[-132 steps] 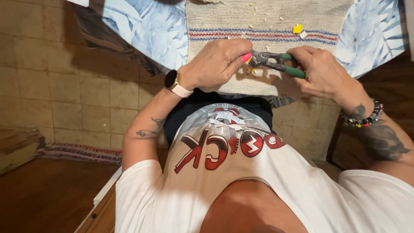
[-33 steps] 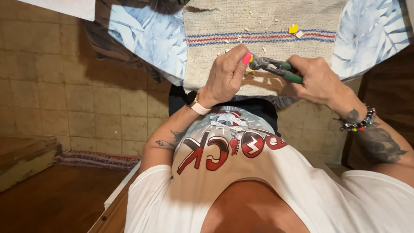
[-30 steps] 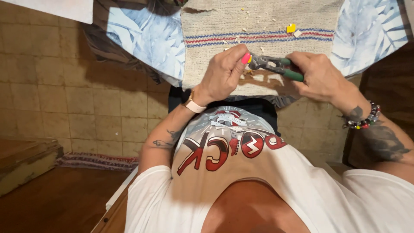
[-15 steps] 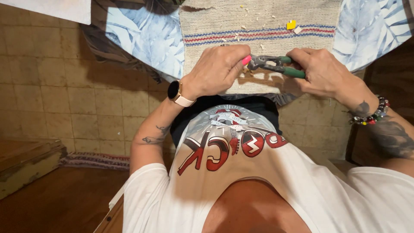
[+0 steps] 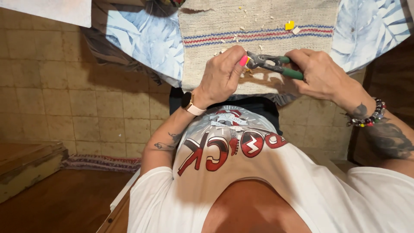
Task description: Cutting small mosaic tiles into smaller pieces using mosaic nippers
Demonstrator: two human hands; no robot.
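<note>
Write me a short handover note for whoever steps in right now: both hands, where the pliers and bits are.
Left hand: fingers pinched at the nose of the pliers; what they hold is too small to tell.
Right hand: closed around the green handles.
Both work over the woven cloth with red and blue stripes.
Done: pale chips and a yellow piece lie scattered on the cloth.
Left: cannot tell.

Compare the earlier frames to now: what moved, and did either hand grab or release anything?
Little changed. The left hand turned from a raised-wrist pose about a second ago back to flat, fingertips at the jaws of the green-handled metal pliers. The right hand kept its grip on the handles throughout. Nothing grabbed or released. The beige woven cloth with red and blue stripes and yellow chip stayed put.
</note>
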